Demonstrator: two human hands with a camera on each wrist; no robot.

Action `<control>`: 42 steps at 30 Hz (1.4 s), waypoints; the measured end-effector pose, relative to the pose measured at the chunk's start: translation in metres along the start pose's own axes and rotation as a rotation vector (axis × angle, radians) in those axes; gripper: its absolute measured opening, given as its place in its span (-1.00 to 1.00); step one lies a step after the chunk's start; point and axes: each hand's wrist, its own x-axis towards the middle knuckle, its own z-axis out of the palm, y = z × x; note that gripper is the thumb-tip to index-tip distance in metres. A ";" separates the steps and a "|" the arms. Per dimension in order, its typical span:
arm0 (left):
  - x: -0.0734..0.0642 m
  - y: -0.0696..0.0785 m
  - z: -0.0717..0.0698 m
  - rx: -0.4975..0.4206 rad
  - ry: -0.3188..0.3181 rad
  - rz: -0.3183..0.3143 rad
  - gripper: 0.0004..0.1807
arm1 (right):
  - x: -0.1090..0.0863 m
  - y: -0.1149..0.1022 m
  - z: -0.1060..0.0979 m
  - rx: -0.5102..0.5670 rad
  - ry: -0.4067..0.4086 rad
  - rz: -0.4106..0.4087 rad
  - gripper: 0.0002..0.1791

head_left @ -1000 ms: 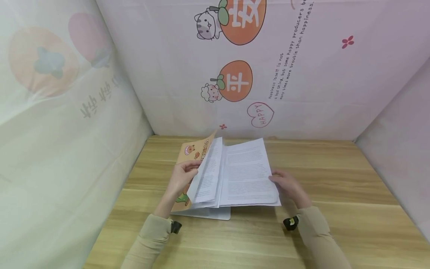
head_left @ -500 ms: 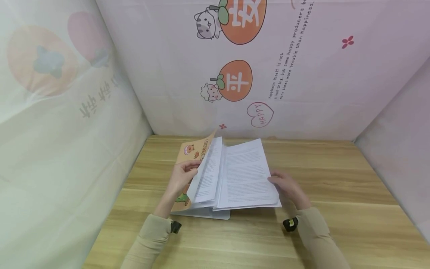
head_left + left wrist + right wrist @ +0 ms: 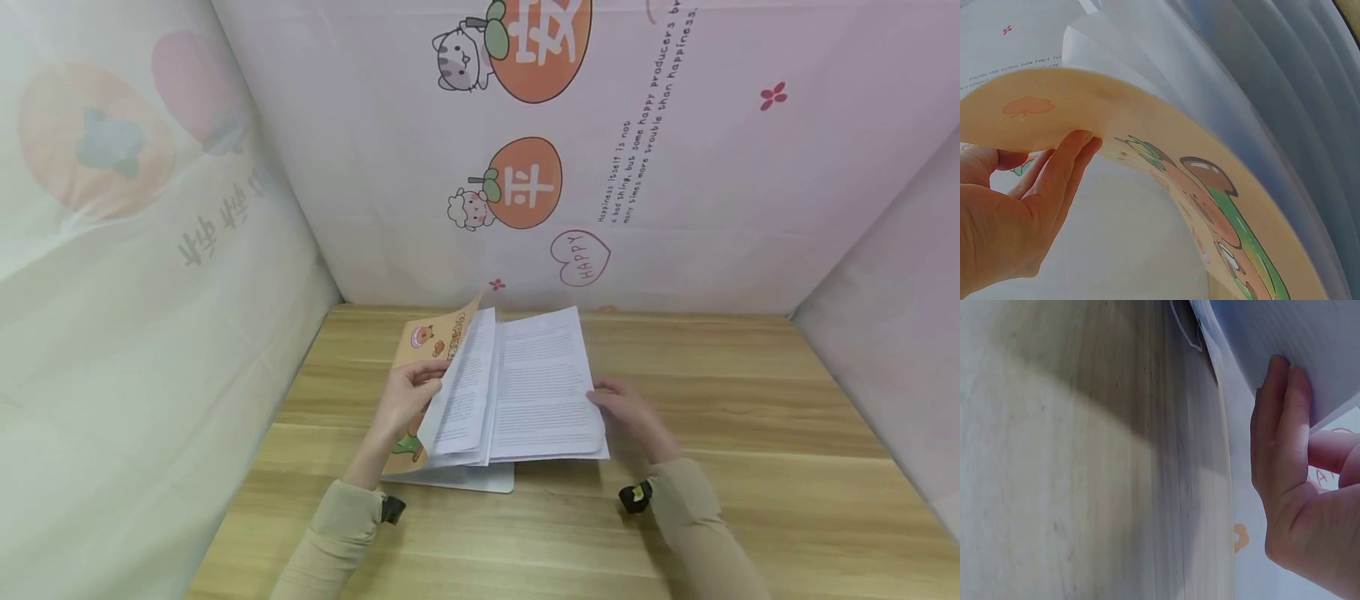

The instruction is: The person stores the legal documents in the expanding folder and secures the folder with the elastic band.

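My left hand (image 3: 405,396) pinches the raised orange cover (image 3: 435,327) of a folder, which bears cartoon animals. In the left wrist view the cover (image 3: 1147,112) curves over the fingers, with translucent sleeves (image 3: 1241,81) fanned behind it. Printed sheets (image 3: 467,400) show just inside the cover. On the other side, my right hand (image 3: 630,408) pinches the right edge of a stack of printed paper (image 3: 547,383), tilted up with its left edge against the folder's inside. The right wrist view has fingers (image 3: 1279,425) behind the paper (image 3: 1310,344) and the thumb in front.
The folder's white back cover (image 3: 480,478) lies on the wooden table (image 3: 570,533), partly under the raised pages. White cloth walls (image 3: 390,167) with printed fruit and animals stand behind and at both sides. Each wrist wears a black camera strap (image 3: 636,497).
My right hand has moved a little to the left with the paper stack, whose right edge is now nearer the folder. The left hand and the cover have hardly moved.
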 end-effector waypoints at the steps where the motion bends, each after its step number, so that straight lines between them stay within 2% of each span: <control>1: 0.000 0.000 0.000 -0.004 -0.001 -0.001 -0.58 | 0.001 0.000 0.001 0.007 -0.011 -0.011 -0.46; 4: 0.000 -0.001 0.000 -0.010 -0.002 -0.004 -0.59 | 0.003 -0.001 0.005 0.058 -0.030 -0.023 -0.47; 12: 0.000 0.001 0.001 -0.009 0.004 -0.006 -0.59 | 0.007 -0.004 0.014 0.056 -0.042 -0.003 -0.45; 18: 0.001 -0.001 0.001 -0.009 0.006 -0.005 -0.58 | 0.008 -0.003 0.017 0.098 -0.088 -0.010 -0.48; 26: 0.000 0.001 0.000 -0.009 0.009 -0.012 -0.57 | 0.008 -0.003 0.016 0.100 -0.153 -0.017 -0.50; 36: 0.000 0.001 0.001 -0.007 0.019 -0.012 -0.57 | 0.002 -0.008 0.017 0.107 -0.150 -0.014 -0.46; 42: 0.000 0.001 0.001 0.003 0.023 -0.017 -0.58 | 0.004 -0.008 0.021 0.122 -0.148 -0.014 -0.45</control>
